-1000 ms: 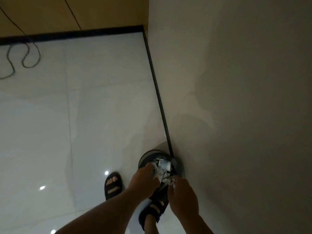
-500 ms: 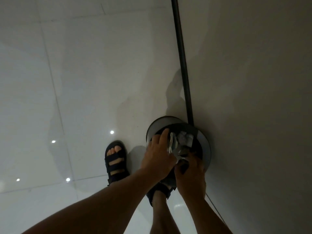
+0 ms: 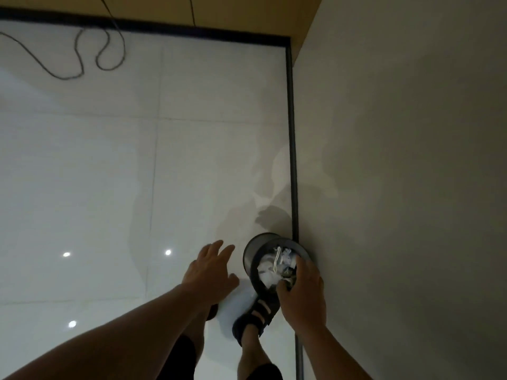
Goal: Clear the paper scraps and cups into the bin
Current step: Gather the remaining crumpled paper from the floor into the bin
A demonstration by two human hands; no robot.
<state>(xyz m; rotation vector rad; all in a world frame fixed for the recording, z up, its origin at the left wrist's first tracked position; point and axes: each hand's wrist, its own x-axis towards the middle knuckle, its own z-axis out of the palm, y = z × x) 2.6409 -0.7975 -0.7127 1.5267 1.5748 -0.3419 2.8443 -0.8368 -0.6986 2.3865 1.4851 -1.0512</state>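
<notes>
A small round dark bin (image 3: 250,250) stands on the floor against the wall, filled with white crumpled paper scraps (image 3: 267,268). My right hand (image 3: 303,293) hovers over the bin's near side, its thumb and curled fingers pinching some of the scraps at the rim. My left hand (image 3: 212,272) is to the left of the bin, above the floor, with fingers spread and nothing in it. No cups can be made out in the dim light.
Glossy white floor tiles (image 3: 109,187) stretch to the left. A grey wall (image 3: 397,187) with a dark skirting strip (image 3: 293,160) runs along the right. A loose cable (image 3: 82,56) lies at the far left. My sandalled foot (image 3: 259,314) stands just before the bin.
My left hand has let go of the scraps and swung left, away from the bin. My right hand stays over the bin. The camera has tilted up.
</notes>
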